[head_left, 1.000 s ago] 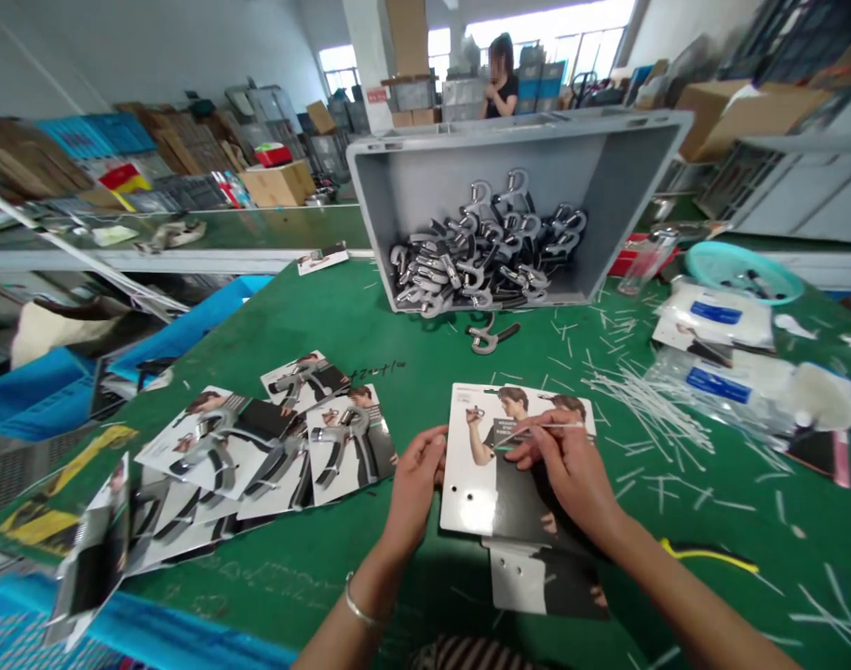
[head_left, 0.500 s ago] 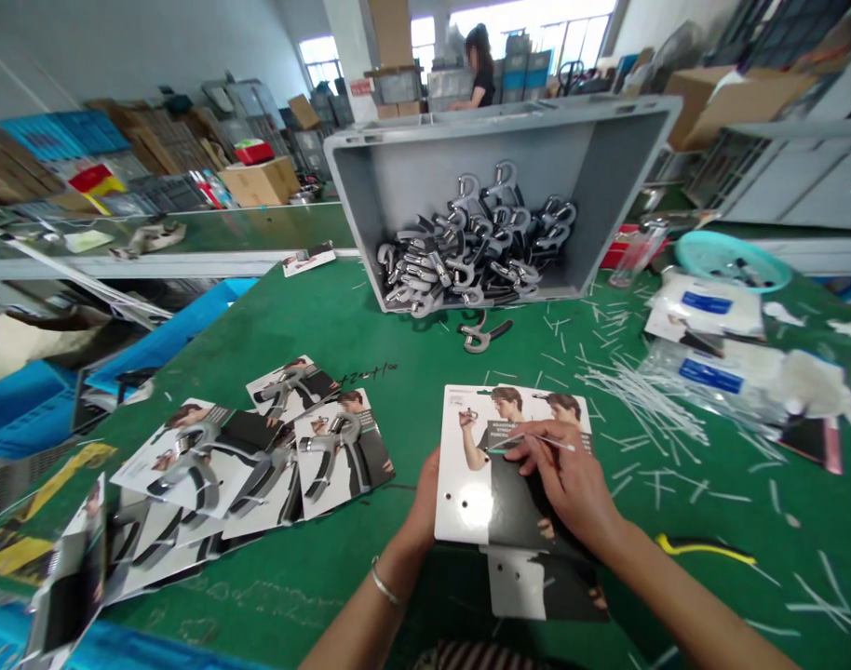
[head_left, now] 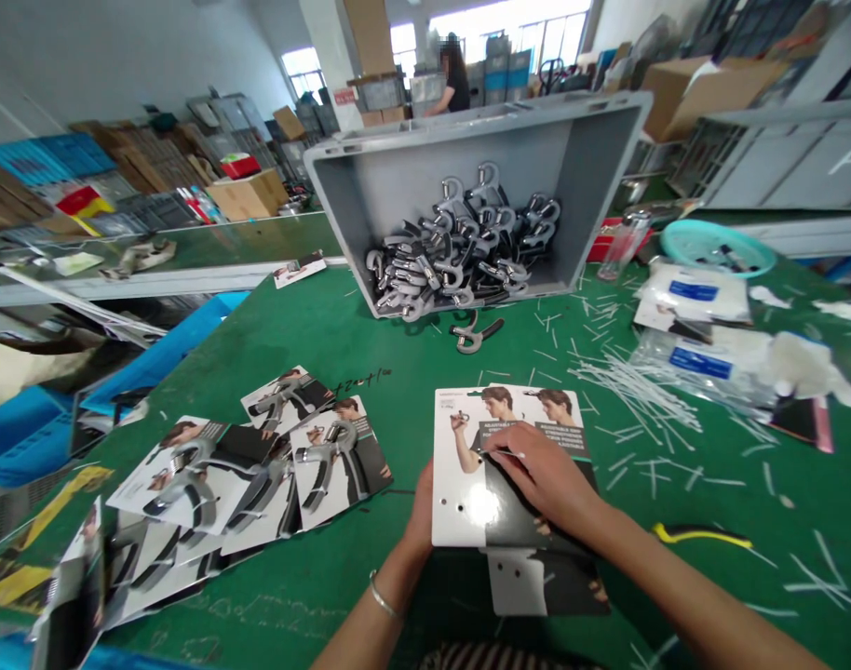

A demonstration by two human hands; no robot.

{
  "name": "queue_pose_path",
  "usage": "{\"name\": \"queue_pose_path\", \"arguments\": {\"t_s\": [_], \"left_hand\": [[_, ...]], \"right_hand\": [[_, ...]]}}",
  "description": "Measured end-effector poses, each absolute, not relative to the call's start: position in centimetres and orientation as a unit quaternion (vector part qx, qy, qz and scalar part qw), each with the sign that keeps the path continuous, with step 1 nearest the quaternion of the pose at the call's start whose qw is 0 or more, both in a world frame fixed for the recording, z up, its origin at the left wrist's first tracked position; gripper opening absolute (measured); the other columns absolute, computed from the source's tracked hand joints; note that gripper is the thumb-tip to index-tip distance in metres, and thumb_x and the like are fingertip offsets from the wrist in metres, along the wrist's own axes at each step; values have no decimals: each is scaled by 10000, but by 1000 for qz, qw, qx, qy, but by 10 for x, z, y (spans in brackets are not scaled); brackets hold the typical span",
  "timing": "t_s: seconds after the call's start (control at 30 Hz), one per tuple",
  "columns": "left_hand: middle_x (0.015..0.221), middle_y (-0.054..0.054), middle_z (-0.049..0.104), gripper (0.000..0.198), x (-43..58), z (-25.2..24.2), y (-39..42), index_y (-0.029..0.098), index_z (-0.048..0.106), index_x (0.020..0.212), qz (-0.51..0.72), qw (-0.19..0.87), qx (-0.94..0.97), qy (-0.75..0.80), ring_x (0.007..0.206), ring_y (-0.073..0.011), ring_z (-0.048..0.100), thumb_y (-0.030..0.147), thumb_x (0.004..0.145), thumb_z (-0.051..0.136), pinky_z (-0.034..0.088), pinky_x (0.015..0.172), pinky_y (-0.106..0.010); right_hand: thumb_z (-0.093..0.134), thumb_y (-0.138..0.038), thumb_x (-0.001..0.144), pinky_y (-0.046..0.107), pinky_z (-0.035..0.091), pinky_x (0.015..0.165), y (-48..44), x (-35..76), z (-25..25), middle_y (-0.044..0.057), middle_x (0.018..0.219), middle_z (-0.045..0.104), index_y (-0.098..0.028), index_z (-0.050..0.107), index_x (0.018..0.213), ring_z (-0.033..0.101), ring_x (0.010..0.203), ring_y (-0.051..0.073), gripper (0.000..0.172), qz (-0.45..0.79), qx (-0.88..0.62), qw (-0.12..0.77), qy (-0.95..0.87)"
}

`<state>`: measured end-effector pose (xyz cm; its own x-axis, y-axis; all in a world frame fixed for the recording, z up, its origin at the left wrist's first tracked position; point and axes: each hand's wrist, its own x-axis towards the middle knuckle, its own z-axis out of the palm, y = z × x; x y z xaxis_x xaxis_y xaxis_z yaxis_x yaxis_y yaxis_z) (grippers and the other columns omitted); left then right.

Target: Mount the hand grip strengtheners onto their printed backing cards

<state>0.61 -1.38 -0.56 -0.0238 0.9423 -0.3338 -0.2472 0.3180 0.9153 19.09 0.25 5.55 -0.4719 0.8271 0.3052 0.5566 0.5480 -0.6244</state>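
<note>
Gripped at its left edge by my left hand (head_left: 420, 510), a printed cardboard packaging card (head_left: 460, 529) stands tilted toward me. Its front has several small punched holes. My left fingers are mostly hidden behind it. My right hand (head_left: 544, 476) pinches a thin white cable tie (head_left: 519, 455), fingertips close to an upper hole in the card. Whether the tie's tip is inside the hole, I cannot tell. Another card (head_left: 569, 409) is just behind on the right, and a lower card (head_left: 518, 584) lies beneath.
At left are several cards with hand grippers attached (head_left: 209, 475). A grey crate (head_left: 579, 186) of loose hand grippers stands ahead, one loose hand grip (head_left: 471, 337) before it. White cable ties (head_left: 641, 391) and yellow-handled pliers (head_left: 705, 534) lie at right.
My right hand has shifted left across the card, bringing its fingertips and the cable tie to the upper hole. The left hand still holds the card, and the view has turned slightly.
</note>
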Motion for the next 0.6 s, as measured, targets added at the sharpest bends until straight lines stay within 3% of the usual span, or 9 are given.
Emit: {"name": "queue_pose_path", "arguments": {"t_s": [0.13, 0.27, 0.4, 0.6], "left_hand": [[664, -47, 696, 476, 4, -9, -19, 101, 703, 991, 506, 617, 323, 508, 636, -227, 667, 504, 737, 682, 522, 592, -325], [829, -56, 743, 360, -11, -5, -30, 145, 725, 1005, 485, 550, 431, 526, 809, -244, 671, 313, 688, 758, 520, 769, -344], [1026, -86, 743, 270, -35, 1, -50, 187, 764, 950, 412, 546, 525, 506, 994, -286, 646, 236, 685, 743, 476, 928, -379], [1001, -84, 741, 106, -30, 2, -56, 201, 774, 793, 447, 520, 519, 510, 992, -292, 640, 225, 699, 733, 484, 893, -357]], "right_hand": [[479, -250, 991, 391, 464, 903, 5, 192, 55, 59, 999, 683, -243, 627, 1011, 609, 980, 231, 150, 253, -408, 322, -816], [491, -255, 989, 337, 476, 840, 6, 194, 55, 40, 962, 683, -238, 638, 996, 630, 923, 201, 148, 291, -422, 334, -791], [493, -268, 989, 329, 476, 818, 6, 193, 56, 40, 951, 685, -236, 642, 979, 635, 903, 199, 152, 289, -422, 325, -795], [492, -260, 984, 342, 467, 833, 7, 191, 57, 43, 971, 685, -234, 639, 997, 630, 917, 207, 150, 266, -442, 299, -803]]}}
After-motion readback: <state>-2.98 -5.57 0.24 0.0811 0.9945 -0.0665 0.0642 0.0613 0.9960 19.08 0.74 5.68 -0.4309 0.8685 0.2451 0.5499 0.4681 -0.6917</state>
